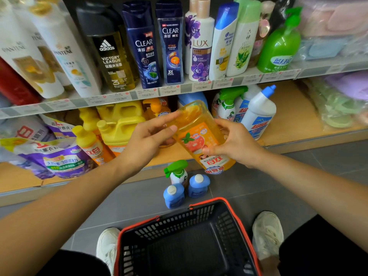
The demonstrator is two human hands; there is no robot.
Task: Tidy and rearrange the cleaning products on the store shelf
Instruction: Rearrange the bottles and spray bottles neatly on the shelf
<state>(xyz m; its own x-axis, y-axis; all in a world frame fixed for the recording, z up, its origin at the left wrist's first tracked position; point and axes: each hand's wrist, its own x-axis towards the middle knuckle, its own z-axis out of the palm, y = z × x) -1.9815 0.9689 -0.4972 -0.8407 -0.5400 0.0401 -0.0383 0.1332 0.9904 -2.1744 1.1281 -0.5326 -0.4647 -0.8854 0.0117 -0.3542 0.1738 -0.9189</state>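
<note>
The left hand [148, 138] at 9 o'clock and the right hand [234, 145] at 3 o'clock both grip the orange detergent bottle [199, 136], held inverted and tilted over the shelf lip [298, 140]. Hazard: a slip would likely drop it onto the floor bottles [199, 185] at 6 o'clock. Bare shelf board [288, 116] lies at 2 o'clock, beyond the white cleaner [258, 112].

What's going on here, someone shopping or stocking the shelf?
A person stands at a store shelf and grips an orange bottle with both the left hand and the right hand. It is tilted, label upside down, in front of the lower shelf of cleaning products. On the floor below stand a spray bottle and two blue bottles, with a basket between the person's feet.
</note>
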